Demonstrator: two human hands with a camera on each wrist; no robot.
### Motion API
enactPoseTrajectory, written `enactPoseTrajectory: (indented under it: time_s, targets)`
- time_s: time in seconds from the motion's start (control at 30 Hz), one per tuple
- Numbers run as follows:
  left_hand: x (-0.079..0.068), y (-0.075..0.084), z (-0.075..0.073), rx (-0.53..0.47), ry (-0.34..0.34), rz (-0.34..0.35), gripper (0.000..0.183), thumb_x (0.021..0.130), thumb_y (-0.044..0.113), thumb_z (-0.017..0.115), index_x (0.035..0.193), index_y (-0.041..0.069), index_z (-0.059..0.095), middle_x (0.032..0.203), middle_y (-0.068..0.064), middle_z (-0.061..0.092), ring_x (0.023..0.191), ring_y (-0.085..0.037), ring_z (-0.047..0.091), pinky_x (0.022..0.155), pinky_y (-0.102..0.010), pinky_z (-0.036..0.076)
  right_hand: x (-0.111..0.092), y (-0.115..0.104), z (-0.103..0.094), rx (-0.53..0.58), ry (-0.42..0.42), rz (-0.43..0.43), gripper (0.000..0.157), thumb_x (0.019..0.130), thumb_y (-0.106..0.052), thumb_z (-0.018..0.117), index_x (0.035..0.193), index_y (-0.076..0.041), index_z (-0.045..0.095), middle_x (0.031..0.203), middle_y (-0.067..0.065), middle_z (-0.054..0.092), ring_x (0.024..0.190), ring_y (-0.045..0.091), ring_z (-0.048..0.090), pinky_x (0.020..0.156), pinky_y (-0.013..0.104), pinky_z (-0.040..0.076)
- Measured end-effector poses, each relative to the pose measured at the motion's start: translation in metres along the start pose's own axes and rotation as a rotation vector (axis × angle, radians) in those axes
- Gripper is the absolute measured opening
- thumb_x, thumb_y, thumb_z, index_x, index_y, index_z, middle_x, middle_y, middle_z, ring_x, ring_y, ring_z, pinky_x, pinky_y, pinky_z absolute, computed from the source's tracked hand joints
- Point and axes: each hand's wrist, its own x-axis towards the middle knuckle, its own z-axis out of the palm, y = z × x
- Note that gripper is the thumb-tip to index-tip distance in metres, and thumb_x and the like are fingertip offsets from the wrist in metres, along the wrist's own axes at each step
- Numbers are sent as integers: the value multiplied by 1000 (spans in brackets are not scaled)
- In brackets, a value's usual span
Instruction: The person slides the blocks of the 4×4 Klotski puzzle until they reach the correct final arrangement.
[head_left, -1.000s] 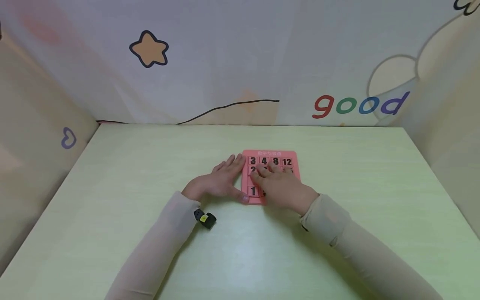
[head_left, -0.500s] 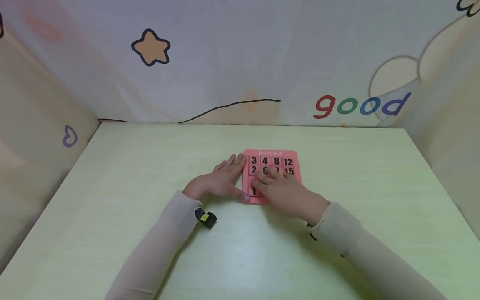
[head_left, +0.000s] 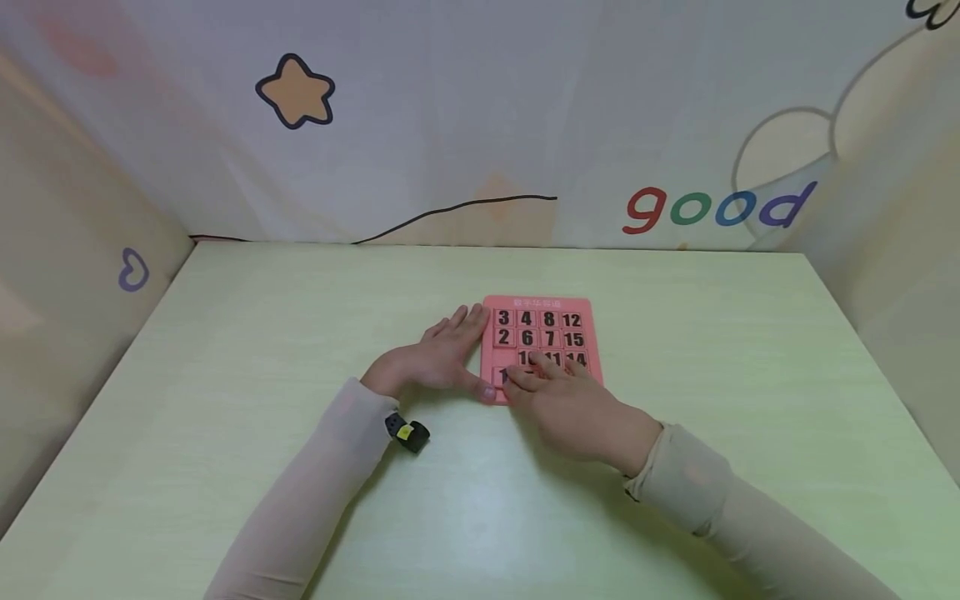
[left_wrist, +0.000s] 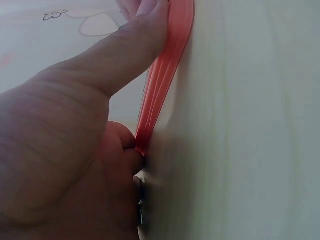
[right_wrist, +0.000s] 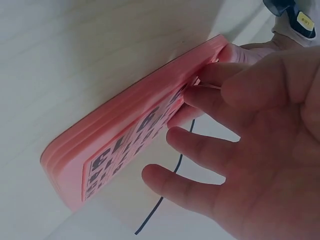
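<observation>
Splayed left hand (head_left: 438, 364) touches the pink puzzle (head_left: 537, 337); right hand (head_left: 577, 410) extends over it.

Sleeves, two, long, plain, pale beige-grey: left sleeve (head_left: 300, 492) at seven o'clock, right sleeve (head_left: 757, 508) at four, creased. Wrist unit (head_left: 418, 439), black, blocky, yellow label (head_left: 406, 432), at the left sleeve end's four o'clock.

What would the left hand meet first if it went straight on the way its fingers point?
Probably the pink puzzle, whose left edge the left hand seems to touch; exact depth is unclear.
</observation>
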Motion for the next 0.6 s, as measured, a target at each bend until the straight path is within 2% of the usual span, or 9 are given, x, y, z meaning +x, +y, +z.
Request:
enactPoseTrajectory:
  time_s: [0.3, 0.47, 0.6]
  targets:
    - [1, -1, 0, 11, 1, -11, 124, 82, 54, 78, 162, 10, -6, 168, -3, -12, 151, -18, -19, 121, -39, -7, 12, 4, -1, -50, -1, 16, 50, 100, -8, 56, 150, -6, 49, 159, 12, 38, 146, 44, 26, 106, 70, 32]
    - [1, 0, 0, 15, 4, -19, 123, 83, 53, 79, 162, 11, -5, 168, -2, -11, 151, -18, -19, 121, -39, -8, 19, 6, -3, -34, -4, 62, 49, 104, -14, 52, 152, -8, 46, 162, 14, 29, 149, 42, 21, 108, 69, 31]
    - [0, 1, 0, 11, 2, -24, 122, 83, 53, 78, 162, 11, -5, 168, -2, -12, 151, -17, -20, 121, -38, -8, 22, 7, -4, -24, -9, 76, 50, 103, -15, 56, 152, -9, 47, 163, 15, 27, 149, 42, 20, 110, 68, 29]
